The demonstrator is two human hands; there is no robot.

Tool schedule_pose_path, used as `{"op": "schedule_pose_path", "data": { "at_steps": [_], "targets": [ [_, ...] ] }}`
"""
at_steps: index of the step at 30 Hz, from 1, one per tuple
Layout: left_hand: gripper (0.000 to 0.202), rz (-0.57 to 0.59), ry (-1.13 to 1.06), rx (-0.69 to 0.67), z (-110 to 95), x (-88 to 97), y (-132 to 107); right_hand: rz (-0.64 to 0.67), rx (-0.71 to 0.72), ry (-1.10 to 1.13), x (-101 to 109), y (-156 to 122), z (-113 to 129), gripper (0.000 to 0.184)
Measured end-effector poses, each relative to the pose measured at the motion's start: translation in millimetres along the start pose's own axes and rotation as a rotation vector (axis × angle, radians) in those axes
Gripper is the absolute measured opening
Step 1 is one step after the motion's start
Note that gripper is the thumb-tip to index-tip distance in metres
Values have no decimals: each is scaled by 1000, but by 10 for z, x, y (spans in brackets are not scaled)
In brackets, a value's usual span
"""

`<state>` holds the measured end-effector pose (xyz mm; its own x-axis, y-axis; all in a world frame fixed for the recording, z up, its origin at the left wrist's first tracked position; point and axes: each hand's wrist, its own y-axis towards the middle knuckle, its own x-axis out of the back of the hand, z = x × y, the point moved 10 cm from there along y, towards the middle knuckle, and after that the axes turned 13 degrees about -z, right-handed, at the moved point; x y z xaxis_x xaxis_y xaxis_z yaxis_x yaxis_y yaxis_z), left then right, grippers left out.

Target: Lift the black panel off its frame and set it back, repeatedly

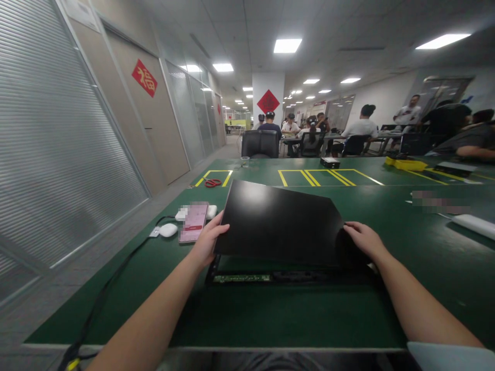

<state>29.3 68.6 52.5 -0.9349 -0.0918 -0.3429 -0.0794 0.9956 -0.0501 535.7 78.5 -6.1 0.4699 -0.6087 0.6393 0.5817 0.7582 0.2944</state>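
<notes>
A thin, glossy black screen panel (278, 221) is held up at a tilt above the green table. My left hand (211, 239) grips its left edge, thumb on the front face and the other fingers behind. At the opposite side, my right hand (363, 238) pinches the panel's right edge. Beneath the panel lies a black frame (309, 276), mostly covered by it. Along the frame's near edge a green circuit board strip (243, 278) shows. The panel's lower edge overlaps the frame; whether they touch I cannot tell.
Left of the panel lie a phone (193, 221), a white rounded plug (168, 230) and a black cable (127, 263). Red-handled scissors (212, 182) and a clear cup (245, 162) are farther back. A yellow tray (406, 164) sits far right. People sit at tables beyond.
</notes>
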Motion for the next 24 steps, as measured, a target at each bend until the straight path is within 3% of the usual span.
{"op": "schedule_pose_path", "data": {
  "at_steps": [5,9,15,20,24],
  "targets": [
    [69,-91,-68,-50,-103,136,62,-52,-180,477,62,-77,72,28],
    [54,-197,-95,-56,-141,304,117,117,-269,842,34,-223,314,39],
    [37,-186,-18,-53,17,345,190,328,-468,831,-9,-457,325,32],
    [44,-107,291,-283,9,302,281,181,-435,833,157,-310,247,35],
    [42,-1,626,-403,52,216,299,27,-387,822,312,-145,114,24]
  ]
}}
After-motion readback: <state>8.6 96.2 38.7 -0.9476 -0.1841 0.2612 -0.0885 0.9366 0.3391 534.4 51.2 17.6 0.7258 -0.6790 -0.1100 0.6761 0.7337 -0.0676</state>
